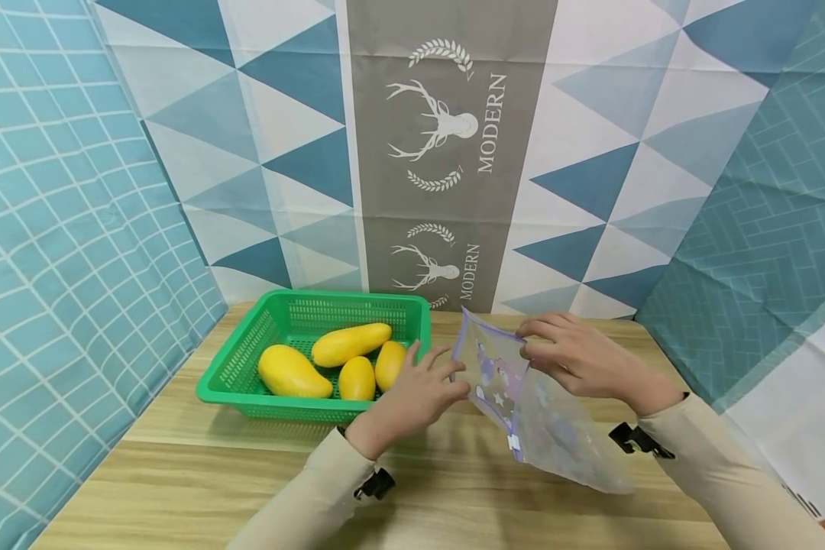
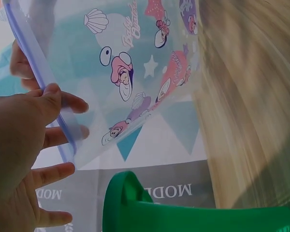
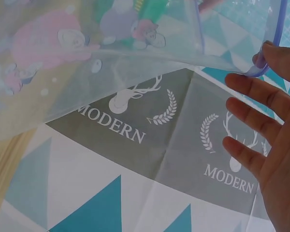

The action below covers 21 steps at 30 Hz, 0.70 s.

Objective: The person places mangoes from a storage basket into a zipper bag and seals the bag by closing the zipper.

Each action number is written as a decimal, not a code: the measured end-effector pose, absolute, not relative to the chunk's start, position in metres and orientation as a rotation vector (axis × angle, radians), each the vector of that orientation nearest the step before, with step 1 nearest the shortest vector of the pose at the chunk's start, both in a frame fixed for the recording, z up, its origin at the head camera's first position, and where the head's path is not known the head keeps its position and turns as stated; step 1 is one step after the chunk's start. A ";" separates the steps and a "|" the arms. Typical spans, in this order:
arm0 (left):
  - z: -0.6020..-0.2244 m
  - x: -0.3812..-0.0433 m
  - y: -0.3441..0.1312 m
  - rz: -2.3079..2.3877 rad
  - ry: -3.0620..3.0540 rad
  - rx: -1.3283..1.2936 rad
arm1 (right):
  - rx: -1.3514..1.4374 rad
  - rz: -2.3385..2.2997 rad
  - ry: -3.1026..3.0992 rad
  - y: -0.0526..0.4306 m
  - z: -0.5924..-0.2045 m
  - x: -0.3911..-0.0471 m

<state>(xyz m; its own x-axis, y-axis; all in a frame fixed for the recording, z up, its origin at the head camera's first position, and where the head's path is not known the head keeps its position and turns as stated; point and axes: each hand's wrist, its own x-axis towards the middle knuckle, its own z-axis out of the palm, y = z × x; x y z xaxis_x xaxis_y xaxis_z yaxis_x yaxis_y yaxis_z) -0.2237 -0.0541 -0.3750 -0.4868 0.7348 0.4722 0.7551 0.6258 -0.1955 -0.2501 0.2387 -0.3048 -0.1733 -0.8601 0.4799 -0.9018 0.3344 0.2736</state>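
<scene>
A see-through zip bag (image 1: pixel 567 435) with a purple zip edge and pink and purple cartoon prints hangs above the table, its mouth spread apart. My left hand (image 1: pixel 412 401) pinches one side of the mouth between thumb and forefinger, other fingers spread. Across from it, my right hand (image 1: pixel 580 357) pinches the opposite edge with thumb and forefinger. A white zip slider (image 1: pixel 514 442) sits at the near corner. Nothing shows inside the bag. Left of the bag stands a green plastic basket (image 1: pixel 351 296) holding several yellow mangoes (image 1: pixel 292 372); my left hand partly hides its right side.
Everything rests on a light wooden table (image 1: pixel 179 473). A patterned cloth wall (image 1: pixel 302 153) with deer prints closes off the back, and a blue tiled cloth (image 1: pixel 48 229) borders the left. The basket's right rim is close beside my left hand.
</scene>
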 end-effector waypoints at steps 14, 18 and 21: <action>-0.376 -0.222 -0.062 -0.046 -2.382 -1.117 | 1.526 0.075 -2.031 0.246 -0.297 -0.246; -0.375 -0.222 -0.064 -0.039 -2.410 -1.096 | 1.547 0.068 -2.002 0.247 -0.295 -0.246; -0.375 -0.222 -0.064 -0.020 -2.421 -1.080 | 1.556 0.071 -1.992 0.247 -0.295 -0.245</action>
